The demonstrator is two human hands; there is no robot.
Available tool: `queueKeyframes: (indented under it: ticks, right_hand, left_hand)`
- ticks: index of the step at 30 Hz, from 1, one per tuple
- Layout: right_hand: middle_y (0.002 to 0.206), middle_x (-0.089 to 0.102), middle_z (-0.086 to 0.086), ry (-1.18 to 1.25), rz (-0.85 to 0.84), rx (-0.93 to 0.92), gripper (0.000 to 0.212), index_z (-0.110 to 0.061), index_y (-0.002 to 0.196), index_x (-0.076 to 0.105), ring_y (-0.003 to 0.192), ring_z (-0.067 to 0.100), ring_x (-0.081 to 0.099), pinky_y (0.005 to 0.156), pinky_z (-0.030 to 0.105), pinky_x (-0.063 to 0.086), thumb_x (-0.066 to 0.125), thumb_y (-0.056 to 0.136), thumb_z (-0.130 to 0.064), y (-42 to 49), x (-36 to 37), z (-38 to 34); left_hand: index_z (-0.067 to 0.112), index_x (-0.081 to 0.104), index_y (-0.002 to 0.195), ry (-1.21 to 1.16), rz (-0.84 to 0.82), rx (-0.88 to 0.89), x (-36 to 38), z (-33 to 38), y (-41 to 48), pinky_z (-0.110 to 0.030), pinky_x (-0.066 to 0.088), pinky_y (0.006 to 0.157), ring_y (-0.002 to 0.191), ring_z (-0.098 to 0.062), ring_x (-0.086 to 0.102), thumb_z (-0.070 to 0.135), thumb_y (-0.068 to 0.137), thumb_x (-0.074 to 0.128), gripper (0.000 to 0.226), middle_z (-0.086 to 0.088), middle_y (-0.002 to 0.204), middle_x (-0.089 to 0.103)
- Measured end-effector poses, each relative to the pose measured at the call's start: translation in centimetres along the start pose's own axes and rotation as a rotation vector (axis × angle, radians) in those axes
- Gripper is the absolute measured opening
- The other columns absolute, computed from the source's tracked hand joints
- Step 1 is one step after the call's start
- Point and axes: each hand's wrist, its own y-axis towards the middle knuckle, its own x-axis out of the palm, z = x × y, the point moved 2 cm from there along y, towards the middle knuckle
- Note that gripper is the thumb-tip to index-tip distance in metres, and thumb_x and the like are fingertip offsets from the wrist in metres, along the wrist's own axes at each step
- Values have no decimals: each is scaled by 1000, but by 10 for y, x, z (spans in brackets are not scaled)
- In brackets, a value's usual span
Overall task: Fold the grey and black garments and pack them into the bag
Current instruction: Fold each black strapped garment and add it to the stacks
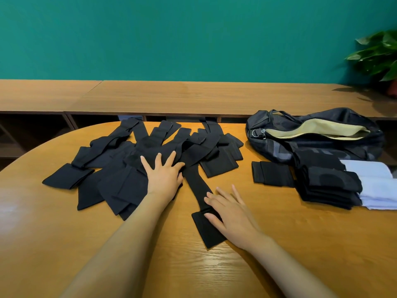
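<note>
Head view: my left hand [164, 175] lies flat, fingers spread, on the black garment pile [120, 183] at centre-left. My right hand [231, 214] rests open, fingers straight, on a long black garment [196, 186] at centre. The unzipped bag [322, 145] sits at upper right, with a folded stack [326, 186] just below it.

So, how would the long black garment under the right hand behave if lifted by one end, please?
Probably floppy: the long black garment lies limp and flat on the table. Likely light, since it looks thin. It may slide on the glossy wood rather than roll.

Black garments [137, 164] – black bag [318, 145], yellow lining – teal wall [193, 35]
</note>
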Motion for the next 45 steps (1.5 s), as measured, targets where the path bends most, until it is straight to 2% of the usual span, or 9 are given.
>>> queueKeyframes:
  ticks: [6, 15, 20, 25, 31, 34, 37, 40, 45]
  right_hand:
    - [145, 45, -19, 20, 24, 26, 51, -33, 136, 50, 145, 2, 19, 121, 38, -6, 21, 100, -56, -37, -8, 19]
    - [151, 37, -17, -7, 4, 75, 65, -34, 146, 39, 146, 4, 13, 120, 41, -9, 10, 96, -65, -40, -9, 7]
    - [155, 29, -18, 96, 29, 100, 62, -35, 152, 24, 146, 1, 10, 121, 40, -7, 14, 98, -63, -40, -8, -12]
    - [145, 43, -13, 144, 178, 116, 46, -28, 133, 46, 137, -6, 28, 122, 30, -1, 28, 100, -53, -55, -12, -11]
    - [128, 57, -12, 39, 208, 121, 56, -26, 123, 63, 125, 4, 45, 121, 32, 0, 21, 98, -52, -78, -12, -9]
    - [124, 59, -13, -18, 230, 141, 55, -29, 125, 64, 121, 10, 47, 120, 37, 2, 23, 98, -53, -89, -12, -11]
    - [127, 56, -14, -4, 206, 150, 57, -32, 129, 61, 125, 9, 43, 121, 38, 1, 20, 97, -56, -101, -12, -14]
    - [129, 54, -14, 31, 205, 143, 56, -33, 131, 59, 126, 8, 41, 120, 35, -1, 21, 97, -56, -112, -10, -17]
    - [129, 55, -15, 98, 233, 141, 58, -33, 127, 62, 128, 4, 39, 121, 34, -1, 20, 97, -60, -117, -10, -19]
  left_hand:
    - [42, 35, 146, -40, -24, -134, 5, -32, 2, -74, -5, 108, 147, -36, 7, 42, 103, 31, 43, 6, 163, 12]
    - [37, 37, 147, -53, -9, -73, 1, -28, -8, -70, -14, 107, 148, -38, -1, 47, 103, 28, 46, -1, 163, 9]
    - [33, 49, 139, -158, 114, 68, -8, 4, -41, -63, -20, 107, 150, -27, 1, 42, 102, 36, 40, 0, 161, 20]
    - [33, 54, 134, -384, 135, 131, -8, 31, -97, -53, -26, 110, 147, -15, 16, 40, 100, 43, 37, 9, 151, 38]
    - [31, 66, 118, -535, 215, 196, -5, 49, -150, -50, -8, 118, 124, -6, 43, 33, 96, 56, 25, 16, 125, 58]
    - [32, 62, 126, -542, 147, 194, -7, 50, -166, -44, -14, 117, 127, -2, 40, 43, 97, 49, 33, 19, 131, 55]
    - [35, 51, 138, -530, 13, 234, -10, 48, -177, -49, -15, 118, 137, 0, 26, 66, 88, 42, 60, 22, 145, 41]
    - [39, 41, 143, -568, -79, 285, -8, 46, -187, -47, -15, 118, 144, -3, 13, 71, 81, 49, 70, 20, 155, 27]
    - [38, 50, 138, -565, 36, 304, 0, 47, -195, -43, -10, 119, 143, -6, 19, 78, 80, 25, 75, 15, 153, 34]
